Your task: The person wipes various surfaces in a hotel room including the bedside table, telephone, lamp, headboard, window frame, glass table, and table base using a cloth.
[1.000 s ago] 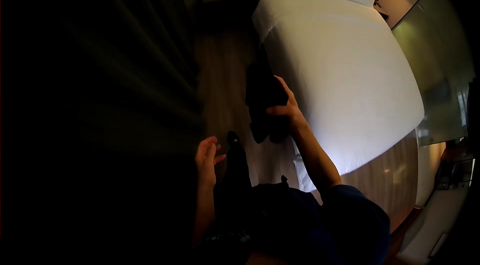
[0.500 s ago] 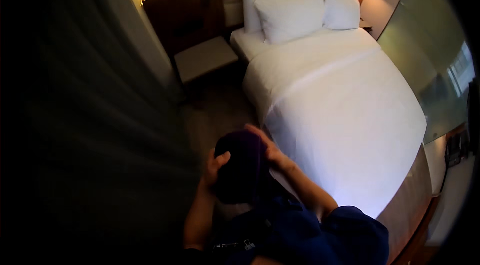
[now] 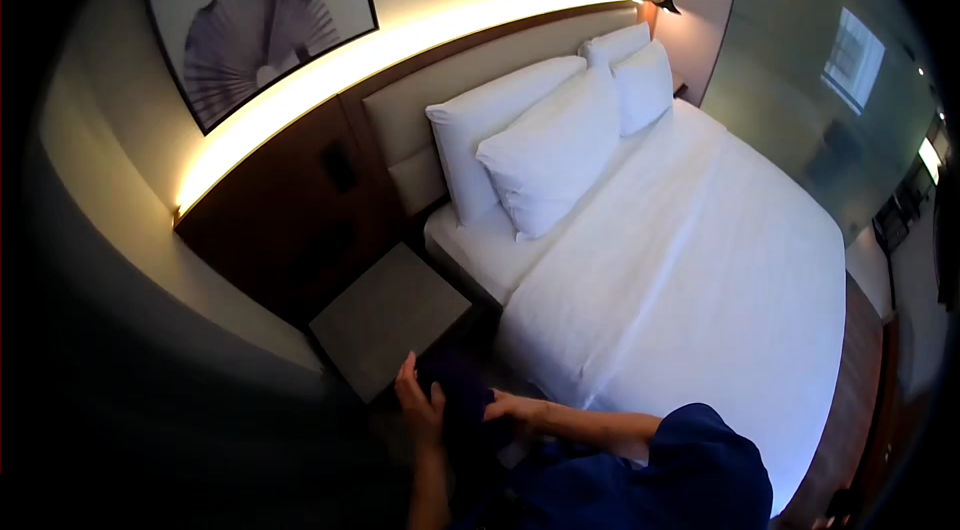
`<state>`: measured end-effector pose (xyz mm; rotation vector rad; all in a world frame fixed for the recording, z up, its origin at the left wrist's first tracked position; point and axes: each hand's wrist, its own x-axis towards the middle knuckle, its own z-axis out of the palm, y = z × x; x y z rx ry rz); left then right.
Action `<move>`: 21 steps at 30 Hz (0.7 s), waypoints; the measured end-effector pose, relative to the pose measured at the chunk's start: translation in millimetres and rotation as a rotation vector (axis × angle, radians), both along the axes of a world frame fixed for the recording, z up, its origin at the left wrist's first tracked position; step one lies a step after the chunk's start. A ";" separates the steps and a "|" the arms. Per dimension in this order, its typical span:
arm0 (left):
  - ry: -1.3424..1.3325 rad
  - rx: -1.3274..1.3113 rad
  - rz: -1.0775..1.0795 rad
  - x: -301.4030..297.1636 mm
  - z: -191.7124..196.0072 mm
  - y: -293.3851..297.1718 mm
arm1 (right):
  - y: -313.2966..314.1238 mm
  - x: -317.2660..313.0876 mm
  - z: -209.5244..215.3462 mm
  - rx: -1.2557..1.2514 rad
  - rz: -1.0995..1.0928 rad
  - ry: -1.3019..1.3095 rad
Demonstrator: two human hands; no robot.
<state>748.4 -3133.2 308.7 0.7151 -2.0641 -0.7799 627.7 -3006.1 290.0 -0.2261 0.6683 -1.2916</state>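
A dark purple cloth item [image 3: 462, 382], soft and rounded, is between my two hands in front of my body; its exact kind is too dark to tell. My left hand [image 3: 420, 405] has its thumb over the near side of the cloth and its fingers along the left edge. From the right, my right hand [image 3: 512, 410] grips the cloth's side. Both hands are just in front of the flat-topped bedside table [image 3: 385, 320]. The lower part of the cloth blends into my dark blue clothing.
To the right lies a bed with a white duvet [image 3: 690, 310] and several white pillows [image 3: 550, 150]. A lit wooden headboard panel [image 3: 280, 220] runs behind. A framed picture [image 3: 265, 30] hangs above it. A glass partition [image 3: 790, 80] stands at the far right, a dark curtain [image 3: 180, 390] at the left.
My view has swung up and left, showing the wall picture. My hands and the cloth item now appear lower, close to the bedside table, and the right forearm lies more level.
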 end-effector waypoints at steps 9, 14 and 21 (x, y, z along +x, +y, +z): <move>-0.251 -0.289 -0.311 -202.6 63.0 -328.0 | -36.5 -173.6 -8.3 -0.058 -1.129 -0.015; -0.107 -0.802 -0.152 -344.0 80.0 -455.2 | -81.7 -381.2 59.5 -0.205 -1.417 0.427; -0.268 -1.376 0.145 -404.1 24.2 -523.9 | -268.5 -755.1 164.9 -0.247 -1.689 0.645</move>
